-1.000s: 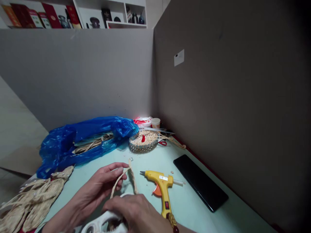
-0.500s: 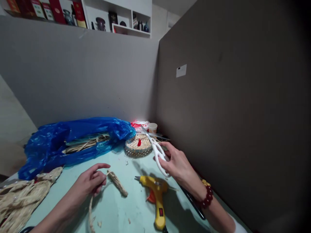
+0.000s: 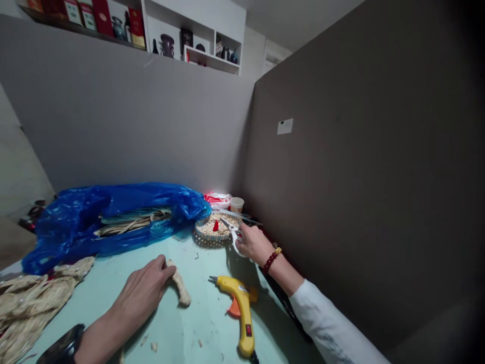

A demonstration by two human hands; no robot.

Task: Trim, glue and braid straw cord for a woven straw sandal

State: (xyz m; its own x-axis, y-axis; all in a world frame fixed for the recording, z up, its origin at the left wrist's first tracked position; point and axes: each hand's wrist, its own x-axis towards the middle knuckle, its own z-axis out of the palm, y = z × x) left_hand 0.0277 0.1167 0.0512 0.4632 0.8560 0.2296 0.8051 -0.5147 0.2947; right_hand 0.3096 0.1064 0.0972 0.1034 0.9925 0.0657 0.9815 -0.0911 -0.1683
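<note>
My left hand (image 3: 146, 285), palm down with a dark watch on its wrist, pinches the upper end of a short pale braided straw piece (image 3: 181, 290) on the table. Its fingertips are partly hidden. White-handled scissors (image 3: 235, 236) are held in my right hand (image 3: 254, 243), their blades pointing to the far left over a round woven basket (image 3: 210, 231). A small red item (image 3: 215, 225) lies on the basket. Between my hands and nearer to me lies a yellow hot glue gun (image 3: 242, 308) with an orange trigger.
A blue plastic bag (image 3: 76, 227) with straw strands spreads along the back. Braided straw (image 3: 34, 308) lies at the left edge. A paper cup (image 3: 237, 204) stands in the back corner. A dark long object (image 3: 284, 301) runs along the right wall. Straw scraps dot the table.
My right hand has carried the scissors away from me and lower, towards the basket. My left hand has turned palm down and closed on the straw piece's upper end. The view has shifted slightly.
</note>
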